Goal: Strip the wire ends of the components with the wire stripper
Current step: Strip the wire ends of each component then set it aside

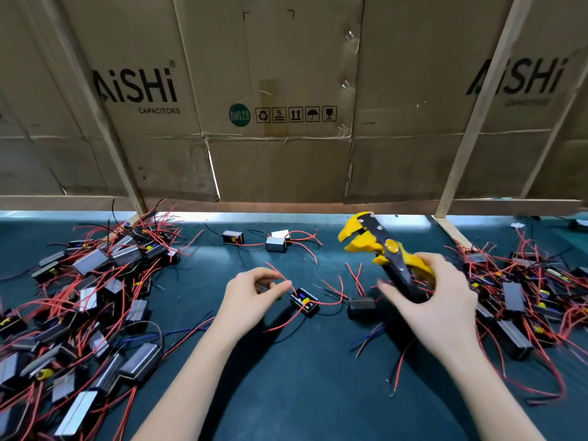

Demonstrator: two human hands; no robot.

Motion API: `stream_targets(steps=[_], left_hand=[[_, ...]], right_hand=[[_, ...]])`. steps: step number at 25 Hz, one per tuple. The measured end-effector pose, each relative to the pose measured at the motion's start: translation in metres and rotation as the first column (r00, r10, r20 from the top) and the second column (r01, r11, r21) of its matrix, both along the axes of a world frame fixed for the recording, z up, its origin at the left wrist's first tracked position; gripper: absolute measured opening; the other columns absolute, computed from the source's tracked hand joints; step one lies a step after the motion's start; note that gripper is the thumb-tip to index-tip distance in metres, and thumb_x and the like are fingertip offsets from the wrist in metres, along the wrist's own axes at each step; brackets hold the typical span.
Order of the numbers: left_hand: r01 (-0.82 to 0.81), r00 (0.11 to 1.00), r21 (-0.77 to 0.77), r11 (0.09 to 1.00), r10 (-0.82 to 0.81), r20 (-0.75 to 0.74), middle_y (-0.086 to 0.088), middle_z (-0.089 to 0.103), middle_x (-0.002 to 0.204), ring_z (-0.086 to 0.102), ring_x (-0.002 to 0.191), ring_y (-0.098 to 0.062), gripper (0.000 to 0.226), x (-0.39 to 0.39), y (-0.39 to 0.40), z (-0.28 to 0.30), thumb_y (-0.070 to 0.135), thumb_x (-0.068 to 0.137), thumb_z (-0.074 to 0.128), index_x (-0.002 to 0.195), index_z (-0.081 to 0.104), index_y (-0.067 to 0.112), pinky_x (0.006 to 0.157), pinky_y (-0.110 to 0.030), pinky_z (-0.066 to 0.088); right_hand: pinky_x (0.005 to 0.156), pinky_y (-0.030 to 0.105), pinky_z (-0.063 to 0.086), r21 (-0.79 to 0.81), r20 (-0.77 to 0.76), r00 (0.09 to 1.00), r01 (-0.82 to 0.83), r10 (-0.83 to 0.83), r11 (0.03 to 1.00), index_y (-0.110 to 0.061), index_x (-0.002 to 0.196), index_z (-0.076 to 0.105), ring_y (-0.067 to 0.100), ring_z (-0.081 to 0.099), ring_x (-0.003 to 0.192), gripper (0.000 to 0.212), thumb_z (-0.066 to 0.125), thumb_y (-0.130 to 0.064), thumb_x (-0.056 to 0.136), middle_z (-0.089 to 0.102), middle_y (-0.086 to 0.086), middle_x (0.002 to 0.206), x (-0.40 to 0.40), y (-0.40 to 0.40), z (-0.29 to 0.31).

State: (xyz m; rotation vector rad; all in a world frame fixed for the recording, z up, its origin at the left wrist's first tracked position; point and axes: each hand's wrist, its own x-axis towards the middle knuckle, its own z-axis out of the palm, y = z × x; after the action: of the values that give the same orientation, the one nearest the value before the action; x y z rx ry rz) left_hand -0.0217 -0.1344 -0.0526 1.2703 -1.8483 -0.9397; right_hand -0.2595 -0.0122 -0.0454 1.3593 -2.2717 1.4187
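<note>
Pointing up-left: wire stripper (383, 249), right hand (436, 300).

The wire stripper (386, 254) in my right hand (436, 300) is bright yellow at the head and grip, with a black metal plate down its length and a yellow round pivot. My left hand (251, 292) pinches a red wire (280, 275) from a black component (304, 301) that shows a yellow and a blue part inside. The mat (286, 377) under me is dark teal. The pile of components (89, 297) on my left is black and silvery grey, tangled in red leads with a few black and blue ones; the pile on my right (521, 297) has the same colours. The cardboard wall (280, 160) is dull brown with black "AiSHi" lettering, black handling symbols and a green round RoHS mark (239, 115).
</note>
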Motion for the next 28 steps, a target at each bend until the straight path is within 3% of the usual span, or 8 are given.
stream_targets(steps=[5, 14, 16, 18, 20, 23, 25, 28], left_hand=[[0.018, 0.995, -0.082, 0.996, -0.01, 0.102, 0.005, 0.066, 0.064, 0.055, 0.06, -0.009, 0.014, -0.017, 0.009, -0.01, 0.03, 0.078, 0.08, 0.085, 0.071, 0.022, 0.072, -0.028, 0.05], [0.107, 0.994, 0.03, 0.994, -0.108, 0.019, 0.004, 0.057, 0.046, 0.047, 0.041, -0.009, 0.03, -0.02, 0.012, -0.008, 0.035, 0.082, 0.076, 0.076, 0.053, 0.016, 0.048, -0.019, 0.037], [0.33, 0.938, 0.171, 0.928, -0.343, 0.051, 0.002, 0.063, 0.053, 0.047, 0.041, -0.012, 0.025, -0.016, 0.013, -0.004, 0.035, 0.086, 0.073, 0.071, 0.063, 0.017, 0.044, -0.018, 0.035], [0.431, 0.899, 0.238, 0.87, -0.438, -0.027, 0.002, 0.075, 0.084, 0.061, 0.055, -0.015, 0.01, -0.015, 0.013, -0.003, 0.018, 0.091, 0.068, 0.1, 0.071, 0.019, 0.046, -0.017, 0.04], [0.379, 0.925, 0.131, 0.916, -0.374, -0.066, 0.009, 0.063, 0.126, 0.067, 0.095, -0.011, 0.052, -0.013, 0.008, -0.003, 0.007, 0.09, 0.066, 0.137, 0.051, 0.023, 0.067, -0.022, 0.053], [0.168, 0.986, -0.18, 0.969, -0.163, 0.041, 0.009, 0.052, 0.14, 0.05, 0.125, -0.006, 0.062, -0.005, -0.004, 0.001, 0.01, 0.088, 0.068, 0.144, 0.044, 0.023, 0.105, -0.025, 0.04], [-0.09, 0.984, -0.405, 0.91, 0.144, 0.106, -0.001, 0.056, 0.137, 0.048, 0.126, -0.021, 0.054, 0.012, -0.017, 0.002, 0.009, 0.085, 0.068, 0.136, 0.053, 0.015, 0.107, -0.037, 0.035], [-0.453, 0.805, -0.537, 0.712, 0.585, 0.096, -0.017, 0.053, 0.134, 0.043, 0.122, -0.039, 0.046, 0.051, -0.04, 0.001, 0.006, 0.08, 0.067, 0.126, 0.06, 0.01, 0.099, -0.048, 0.034]], right_hand=[[0.075, 0.039, 0.032, 0.087, -0.375, 0.925, 0.109, -0.069, 0.99, -0.02, 0.102, 0.065, 0.03, 0.053, 0.089, 0.057, 0.085, -0.052, 0.059, 0.059, -0.001, 0.09, 0.029, -0.015, -0.025], [0.078, 0.043, 0.033, 0.168, -0.344, 0.898, 0.345, -0.273, 0.923, -0.013, 0.105, 0.063, 0.034, 0.049, 0.096, 0.062, 0.089, -0.035, 0.054, 0.06, 0.011, 0.095, -0.006, -0.013, -0.026], [0.083, 0.043, 0.032, 0.242, -0.297, 0.921, 0.327, -0.251, 0.914, -0.018, 0.112, 0.061, 0.032, 0.047, 0.103, 0.063, 0.087, -0.041, 0.059, 0.06, 0.009, 0.102, -0.008, -0.012, -0.025], [0.085, 0.042, 0.031, 0.261, -0.27, 0.934, 0.305, -0.234, 0.916, -0.02, 0.114, 0.06, 0.031, 0.046, 0.106, 0.063, 0.085, -0.046, 0.063, 0.06, 0.007, 0.104, -0.009, -0.013, -0.025], [0.084, 0.042, 0.031, 0.237, -0.268, 0.938, 0.287, -0.221, 0.928, -0.019, 0.113, 0.061, 0.032, 0.047, 0.104, 0.062, 0.084, -0.047, 0.062, 0.06, 0.007, 0.101, -0.008, -0.012, -0.025], [0.083, 0.043, 0.032, 0.217, -0.262, 0.942, 0.268, -0.209, 0.939, -0.018, 0.112, 0.063, 0.033, 0.048, 0.102, 0.062, 0.085, -0.047, 0.062, 0.06, 0.008, 0.099, -0.007, -0.011, -0.025], [0.084, 0.044, 0.032, 0.204, -0.25, 0.947, 0.257, -0.204, 0.945, -0.018, 0.111, 0.063, 0.033, 0.048, 0.103, 0.061, 0.085, -0.047, 0.062, 0.06, 0.008, 0.099, -0.007, -0.01, -0.024], [0.084, 0.044, 0.033, 0.184, -0.22, 0.955, 0.239, -0.198, 0.953, -0.019, 0.109, 0.062, 0.033, 0.047, 0.102, 0.058, 0.085, -0.045, 0.062, 0.06, 0.008, 0.099, -0.009, -0.009, -0.02]])
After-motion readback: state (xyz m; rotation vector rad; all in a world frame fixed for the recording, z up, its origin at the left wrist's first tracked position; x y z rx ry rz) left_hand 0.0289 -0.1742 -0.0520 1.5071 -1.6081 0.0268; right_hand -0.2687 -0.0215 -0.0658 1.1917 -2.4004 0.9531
